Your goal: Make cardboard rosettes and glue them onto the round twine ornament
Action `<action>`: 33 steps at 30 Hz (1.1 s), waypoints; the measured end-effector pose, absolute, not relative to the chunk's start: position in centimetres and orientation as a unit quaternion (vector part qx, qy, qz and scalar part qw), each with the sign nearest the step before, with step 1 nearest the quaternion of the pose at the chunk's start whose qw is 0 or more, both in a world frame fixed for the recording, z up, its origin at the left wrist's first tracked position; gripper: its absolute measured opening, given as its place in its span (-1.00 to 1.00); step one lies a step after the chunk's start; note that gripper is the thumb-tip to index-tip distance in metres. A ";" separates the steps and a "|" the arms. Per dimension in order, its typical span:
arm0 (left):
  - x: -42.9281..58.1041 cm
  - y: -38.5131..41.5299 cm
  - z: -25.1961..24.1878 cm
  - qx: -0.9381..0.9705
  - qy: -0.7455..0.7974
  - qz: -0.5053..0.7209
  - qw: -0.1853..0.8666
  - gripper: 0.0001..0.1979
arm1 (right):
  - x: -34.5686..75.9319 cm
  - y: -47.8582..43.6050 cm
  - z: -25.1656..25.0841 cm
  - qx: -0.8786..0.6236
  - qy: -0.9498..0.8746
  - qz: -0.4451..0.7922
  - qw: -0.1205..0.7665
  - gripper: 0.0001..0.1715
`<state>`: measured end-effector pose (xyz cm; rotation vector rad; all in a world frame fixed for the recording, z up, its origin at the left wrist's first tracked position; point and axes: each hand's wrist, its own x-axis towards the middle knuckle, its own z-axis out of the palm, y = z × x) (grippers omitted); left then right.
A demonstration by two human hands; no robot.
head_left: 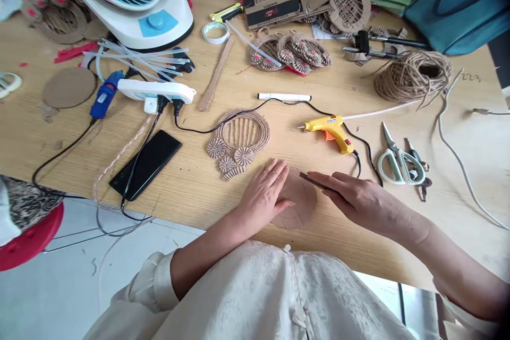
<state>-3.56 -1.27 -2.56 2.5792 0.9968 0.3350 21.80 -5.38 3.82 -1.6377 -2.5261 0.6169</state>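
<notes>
A round cardboard disc (pixel 299 204) lies on the table close to my body, with faint curved lines on its surface. My left hand (pixel 265 188) rests flat over its left side, fingers stretched out. Above the disc's upper right edge, my right hand (pixel 350 194) pinches a thin, flat brown strip (pixel 313 179) with a dark edge; its exact kind is unclear. Just beyond my left hand lies a twine-wrapped ring (pixel 260 130) with pleated cardboard rosettes (pixel 244 156). A yellow glue gun (pixel 329 126) lies beyond my right hand, its nozzle pointing left.
Scissors (pixel 398 162) lie on the right, below a twine ball (pixel 414 77). A white marker (pixel 284 97) lies mid-table. At left are a black phone (pixel 145 164), a power strip (pixel 157 91) and a fan (pixel 159 24). Cords cross the table. Finished rings (pixel 290 53) sit farther back.
</notes>
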 end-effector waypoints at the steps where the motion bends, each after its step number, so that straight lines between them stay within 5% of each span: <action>1: -3.6 -1.2 -2.6 0.914 0.353 0.106 0.167 -0.26 | 21.8 -5.3 3.8 -0.528 -0.825 0.200 0.020 -0.43; 33: -3.6 -1.9 -2.4 0.923 0.357 0.076 0.125 -0.26 | 21.3 -4.9 3.7 -0.503 -0.853 0.085 -0.109 -0.39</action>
